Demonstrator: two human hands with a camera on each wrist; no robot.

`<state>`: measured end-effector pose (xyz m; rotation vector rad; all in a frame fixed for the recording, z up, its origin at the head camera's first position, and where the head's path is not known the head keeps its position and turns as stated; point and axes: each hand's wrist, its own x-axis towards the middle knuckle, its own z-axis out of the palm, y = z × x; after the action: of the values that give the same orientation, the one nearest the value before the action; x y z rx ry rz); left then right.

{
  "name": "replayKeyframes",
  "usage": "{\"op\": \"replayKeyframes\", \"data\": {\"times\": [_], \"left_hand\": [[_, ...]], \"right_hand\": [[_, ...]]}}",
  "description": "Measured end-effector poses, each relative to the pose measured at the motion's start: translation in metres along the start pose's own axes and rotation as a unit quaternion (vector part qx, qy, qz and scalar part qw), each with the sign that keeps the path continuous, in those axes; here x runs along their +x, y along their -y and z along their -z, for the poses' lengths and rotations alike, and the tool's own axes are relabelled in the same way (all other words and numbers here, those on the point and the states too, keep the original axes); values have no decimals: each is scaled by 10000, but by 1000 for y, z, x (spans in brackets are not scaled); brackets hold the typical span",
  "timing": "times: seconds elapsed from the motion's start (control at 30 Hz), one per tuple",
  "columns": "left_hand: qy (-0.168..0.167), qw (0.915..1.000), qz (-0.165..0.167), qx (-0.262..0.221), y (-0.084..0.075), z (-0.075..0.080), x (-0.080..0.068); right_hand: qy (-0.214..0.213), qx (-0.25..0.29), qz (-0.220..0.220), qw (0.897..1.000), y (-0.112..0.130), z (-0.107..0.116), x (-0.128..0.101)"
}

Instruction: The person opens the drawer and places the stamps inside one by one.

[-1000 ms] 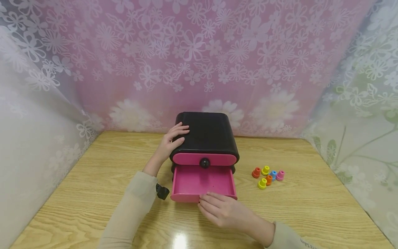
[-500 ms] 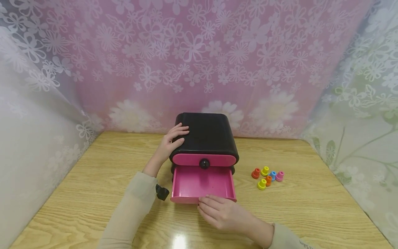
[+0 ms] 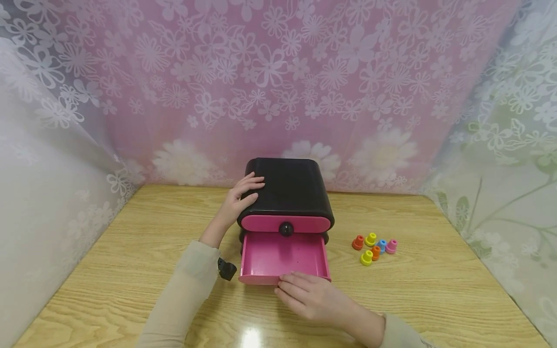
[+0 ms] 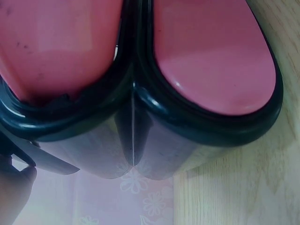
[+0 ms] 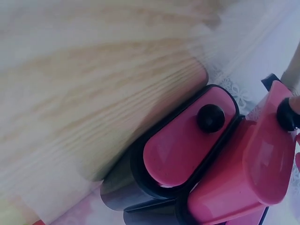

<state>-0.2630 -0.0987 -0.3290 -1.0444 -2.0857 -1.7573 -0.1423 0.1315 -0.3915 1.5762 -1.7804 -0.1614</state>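
A little black box (image 3: 289,188) with two pink drawers is sitting near the back edge of the desk (image 3: 130,270), about in the middle. The top drawer (image 3: 285,223) is sitting closed, showing its round black knob (image 3: 285,228). The bottom drawer (image 3: 282,258) is sticking out toward the front edge. The left hand (image 3: 241,197) is lying flat on the box's top left side, fingers straight. The right hand (image 3: 311,296) is touching the front of the bottom drawer, fingers curling at its knob, which is hiding under them. Six small colored pegs (image 3: 375,245) are sitting together toward the right edge, well apart from the box.
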Motion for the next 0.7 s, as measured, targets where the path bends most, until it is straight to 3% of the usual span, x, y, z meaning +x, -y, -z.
{"op": "replayKeyframes", "data": {"times": [0.17, 0.43, 0.7], "left_hand": [[-17, 10000, -36, -12, 1, 0, 0], [-9, 10000, -89, 17, 3, 1, 0], [3, 10000, -82, 5, 0, 0, 1]], "right_hand": [[-585, 453, -452, 9962, -3, 7, 1], [-1248, 557, -935, 9862, -12, 17, 1], [-1094, 920, -1824, 9728, -14, 15, -15]]}}
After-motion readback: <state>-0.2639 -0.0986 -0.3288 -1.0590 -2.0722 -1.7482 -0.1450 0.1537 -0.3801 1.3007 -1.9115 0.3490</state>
